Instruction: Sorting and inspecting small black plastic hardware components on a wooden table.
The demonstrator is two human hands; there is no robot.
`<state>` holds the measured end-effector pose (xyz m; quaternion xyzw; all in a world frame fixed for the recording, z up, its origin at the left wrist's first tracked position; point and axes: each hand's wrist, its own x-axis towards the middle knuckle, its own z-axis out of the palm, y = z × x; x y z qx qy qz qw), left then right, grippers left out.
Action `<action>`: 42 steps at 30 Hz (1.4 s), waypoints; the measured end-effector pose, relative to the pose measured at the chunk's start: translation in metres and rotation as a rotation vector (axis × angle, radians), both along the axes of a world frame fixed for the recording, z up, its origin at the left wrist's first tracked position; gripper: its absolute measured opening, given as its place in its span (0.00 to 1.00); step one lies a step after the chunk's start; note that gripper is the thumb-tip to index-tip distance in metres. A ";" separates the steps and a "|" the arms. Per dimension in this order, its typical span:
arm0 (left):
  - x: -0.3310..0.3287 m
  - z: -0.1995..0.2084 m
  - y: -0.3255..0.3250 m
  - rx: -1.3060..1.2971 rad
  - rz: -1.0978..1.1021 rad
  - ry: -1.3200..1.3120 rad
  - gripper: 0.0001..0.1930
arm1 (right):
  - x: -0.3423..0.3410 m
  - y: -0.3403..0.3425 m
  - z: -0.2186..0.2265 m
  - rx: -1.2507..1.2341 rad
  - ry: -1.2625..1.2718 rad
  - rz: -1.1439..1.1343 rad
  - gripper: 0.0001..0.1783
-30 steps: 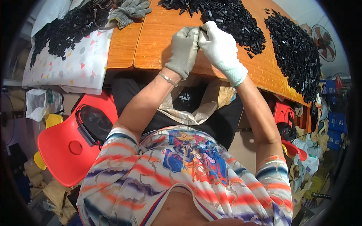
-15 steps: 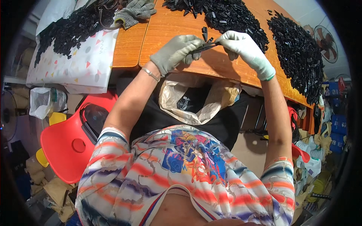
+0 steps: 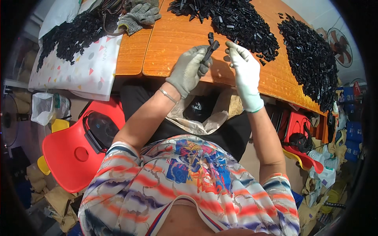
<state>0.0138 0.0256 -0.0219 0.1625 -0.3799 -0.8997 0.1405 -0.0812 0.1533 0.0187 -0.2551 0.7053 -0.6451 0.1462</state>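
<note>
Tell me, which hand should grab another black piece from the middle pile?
Probably the right hand. It looks free and sits beside the middle pile. The left hand already grips a black piece.

The orange table [image 3: 177,47] has a smooth wooden top with a slight sheen and visible grain. The black strip [image 3: 210,51] over the table's near edge looks like hard plastic, matt to slightly glossy. The left hand [image 3: 189,70] wears a grey knitted cloth glove, coarse in weave; the right hand [image 3: 246,74] wears a paler, finer knit glove, matt. The heap of black pieces [image 3: 236,19] at the table's far side appears the same hard plastic, with small glints. The spare gloves [image 3: 139,15] at the table's far left corner are grey rough knit. The sheet [image 3: 78,67] left of the table is pale patterned cloth, matt. The chair [image 3: 75,153] below the table's left end is smooth, glossy red plastic.
</note>
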 end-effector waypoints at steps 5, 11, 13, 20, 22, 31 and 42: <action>0.001 0.003 0.016 -0.115 -0.021 0.030 0.13 | -0.002 -0.001 -0.001 -0.058 -0.207 0.210 0.15; 0.038 -0.010 0.023 -0.154 -0.115 -0.068 0.14 | 0.015 -0.001 -0.010 0.202 -0.198 0.308 0.12; 0.059 -0.003 0.015 -0.337 -0.250 -0.171 0.17 | 0.012 0.003 -0.016 0.255 -0.325 0.443 0.12; 0.073 0.029 -0.013 -1.610 -0.182 -0.365 0.16 | -0.042 -0.009 -0.011 0.450 0.061 0.176 0.13; 0.050 0.031 -0.021 -1.765 0.020 -0.247 0.13 | -0.058 -0.027 -0.011 0.568 0.143 0.098 0.14; -0.075 0.006 -0.074 -2.219 0.033 -0.035 0.10 | -0.070 -0.056 -0.030 0.808 0.539 0.135 0.15; -0.048 -0.007 -0.075 -1.133 0.032 -0.133 0.12 | -0.062 -0.039 -0.035 0.715 0.593 0.138 0.09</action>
